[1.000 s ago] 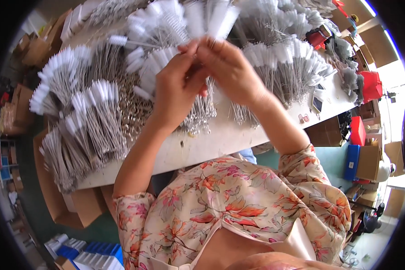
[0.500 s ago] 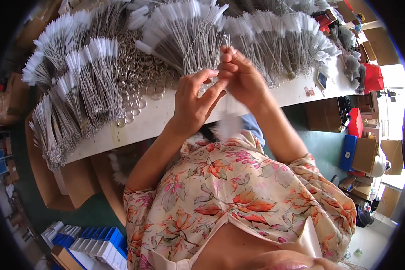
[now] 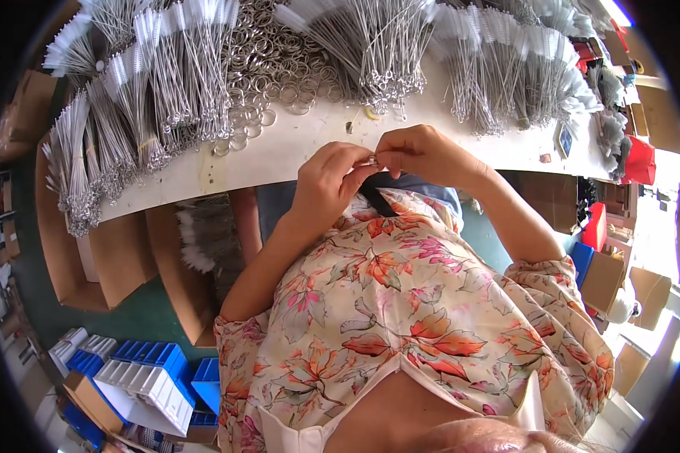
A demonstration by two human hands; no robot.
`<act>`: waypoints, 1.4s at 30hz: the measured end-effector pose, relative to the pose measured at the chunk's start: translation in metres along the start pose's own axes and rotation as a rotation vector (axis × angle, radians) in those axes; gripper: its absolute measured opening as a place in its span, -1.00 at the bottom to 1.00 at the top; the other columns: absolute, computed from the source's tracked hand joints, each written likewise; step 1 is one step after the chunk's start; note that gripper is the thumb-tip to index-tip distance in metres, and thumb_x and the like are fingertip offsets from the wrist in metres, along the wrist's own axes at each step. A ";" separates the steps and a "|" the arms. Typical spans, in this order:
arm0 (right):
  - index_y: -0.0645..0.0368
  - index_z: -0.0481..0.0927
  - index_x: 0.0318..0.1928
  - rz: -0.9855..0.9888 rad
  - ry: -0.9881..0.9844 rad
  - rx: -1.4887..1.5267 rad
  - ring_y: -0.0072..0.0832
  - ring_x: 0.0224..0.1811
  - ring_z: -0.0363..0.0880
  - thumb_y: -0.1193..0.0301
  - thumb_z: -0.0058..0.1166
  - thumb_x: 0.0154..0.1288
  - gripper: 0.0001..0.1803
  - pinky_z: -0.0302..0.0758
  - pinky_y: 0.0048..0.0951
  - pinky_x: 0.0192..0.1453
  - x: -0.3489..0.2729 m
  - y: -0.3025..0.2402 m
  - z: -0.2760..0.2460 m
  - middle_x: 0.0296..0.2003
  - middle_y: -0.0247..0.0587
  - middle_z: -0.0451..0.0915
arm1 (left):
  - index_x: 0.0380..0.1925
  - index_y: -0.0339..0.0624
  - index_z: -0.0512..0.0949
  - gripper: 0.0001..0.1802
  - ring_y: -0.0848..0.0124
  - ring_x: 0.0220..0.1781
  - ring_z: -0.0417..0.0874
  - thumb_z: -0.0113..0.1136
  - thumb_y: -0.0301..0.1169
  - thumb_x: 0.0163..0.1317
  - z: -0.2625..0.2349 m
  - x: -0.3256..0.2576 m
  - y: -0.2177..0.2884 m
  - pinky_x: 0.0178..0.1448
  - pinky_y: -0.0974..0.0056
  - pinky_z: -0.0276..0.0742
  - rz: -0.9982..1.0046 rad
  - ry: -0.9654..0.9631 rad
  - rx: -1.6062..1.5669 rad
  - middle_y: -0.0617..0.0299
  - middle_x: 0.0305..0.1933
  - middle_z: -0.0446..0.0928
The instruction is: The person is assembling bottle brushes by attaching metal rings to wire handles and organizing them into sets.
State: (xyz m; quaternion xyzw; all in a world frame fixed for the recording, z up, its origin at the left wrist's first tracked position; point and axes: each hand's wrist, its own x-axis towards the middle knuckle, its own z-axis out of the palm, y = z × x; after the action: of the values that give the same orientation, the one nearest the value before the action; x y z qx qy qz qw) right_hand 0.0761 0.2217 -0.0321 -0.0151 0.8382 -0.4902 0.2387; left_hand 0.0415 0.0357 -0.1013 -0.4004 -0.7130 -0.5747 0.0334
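Note:
Near the table's front edge, my left hand [image 3: 329, 181] and my right hand [image 3: 431, 157] meet with their fingertips pinched together. Between the fingertips shows a small shiny metal piece [image 3: 372, 160], mostly covered; its exact shape cannot be made out. Just beyond the hands lies a bundle of wire-handled brushes [image 3: 385, 68] with looped ends toward me and white bristles on the far side. To the left of that bundle is a heap of metal split rings [image 3: 279, 75], some scattered toward the front edge.
More brush bundles [image 3: 143, 113] stand at the table's left, and others [image 3: 499, 75] at its right. The white table [image 3: 242, 167] curves around in front of me. Open cardboard boxes [image 3: 121, 264] and blue and white bins [image 3: 147, 385] are on the lower left.
Both hands have come down and closer to me, over the table's front edge. The right hand's wire loop, raised before, and the blurred white bristles beneath the hands no longer show.

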 end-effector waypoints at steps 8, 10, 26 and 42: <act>0.11 0.58 -0.38 0.079 0.105 -0.526 -0.42 -0.48 0.59 0.33 0.02 0.21 -0.85 0.47 -0.35 -0.38 -0.014 0.005 -0.032 -0.49 -0.28 0.61 | -0.38 -0.16 0.55 -0.86 0.27 -0.41 0.57 0.23 -0.48 0.00 -0.043 0.031 -0.012 -0.37 0.26 0.47 0.088 -0.092 0.468 0.18 -0.39 0.52; 0.12 0.58 -0.39 0.132 0.143 -0.999 -0.38 -0.43 0.61 0.35 0.02 0.19 -0.86 0.48 -0.36 -0.35 -0.013 0.017 -0.036 -0.49 -0.25 0.61 | -0.38 -0.15 0.54 -0.87 0.27 -0.41 0.57 0.21 -0.44 0.03 -0.055 0.040 -0.032 -0.36 0.24 0.47 -0.117 -0.081 0.519 0.16 -0.40 0.51; 0.27 0.60 -0.35 -0.535 0.395 0.353 -0.56 -0.43 0.55 0.49 0.13 0.13 -0.90 0.45 -0.58 -0.44 0.021 -0.048 0.007 -0.37 -0.19 0.54 | -0.27 -0.32 0.42 -0.82 0.60 -0.45 0.46 0.04 -0.40 0.27 -0.041 0.055 0.027 -0.36 0.46 0.49 -0.405 0.214 -0.721 0.22 -0.34 0.49; 0.17 0.60 -0.46 -0.988 0.609 -0.252 -0.52 -0.53 0.46 0.50 0.20 -0.19 -0.84 0.42 -0.53 -0.56 0.024 -0.033 0.011 -0.36 -0.35 0.53 | -0.20 -0.44 0.51 -0.74 0.43 -0.25 0.63 0.16 -0.68 0.03 -0.073 0.068 0.065 -0.16 0.42 0.58 -0.282 -0.027 -0.187 0.03 -0.19 0.56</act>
State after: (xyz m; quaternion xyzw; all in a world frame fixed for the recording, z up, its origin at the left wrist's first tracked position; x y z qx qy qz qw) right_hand 0.0526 0.1898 -0.0183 -0.2901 0.8143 -0.4223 -0.2726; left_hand 0.0052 0.0111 0.0090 -0.3054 -0.7060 -0.6320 -0.0945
